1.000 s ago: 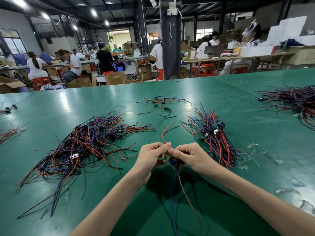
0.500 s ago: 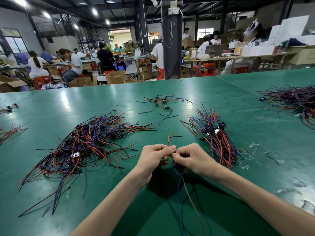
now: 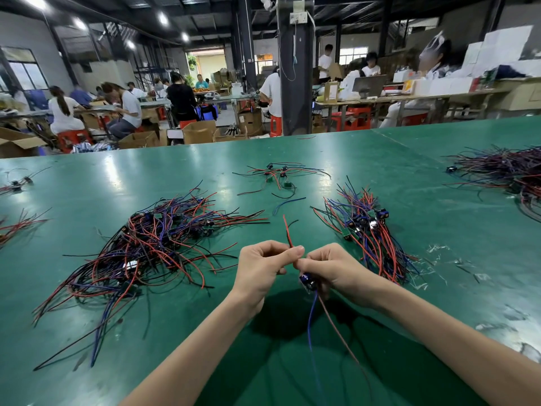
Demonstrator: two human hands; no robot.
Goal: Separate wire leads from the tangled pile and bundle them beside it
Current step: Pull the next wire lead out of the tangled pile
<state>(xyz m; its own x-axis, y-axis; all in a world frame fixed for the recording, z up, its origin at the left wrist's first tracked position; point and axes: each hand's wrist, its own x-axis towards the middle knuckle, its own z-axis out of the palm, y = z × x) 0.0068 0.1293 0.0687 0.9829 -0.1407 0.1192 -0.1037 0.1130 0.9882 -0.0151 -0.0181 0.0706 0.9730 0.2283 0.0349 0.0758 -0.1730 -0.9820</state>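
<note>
Both hands meet above the near middle of the green table [image 3: 87,177] and hold one wire lead [image 3: 288,234] between them. The left hand [image 3: 263,268] pinches the lead's red end between thumb and forefinger, with its other fingers curled. The right hand [image 3: 333,271] has its fingers curled round the same lead, and a small blue component [image 3: 307,281] shows just under them. From there a blue wire [image 3: 311,320] and a reddish one hang down towards the person. A short black end seems to rise beside the red one, though it is too thin to be sure.

The tangled pile [image 3: 146,247] of red, blue and black leads lies spread out to the left of the hands. The bundle [image 3: 369,230] of separated leads lies to the right, near the right hand but apart from it, its wires roughly aligned. A few loose leads [image 3: 281,174] lie farther back, between pile and bundle.
</note>
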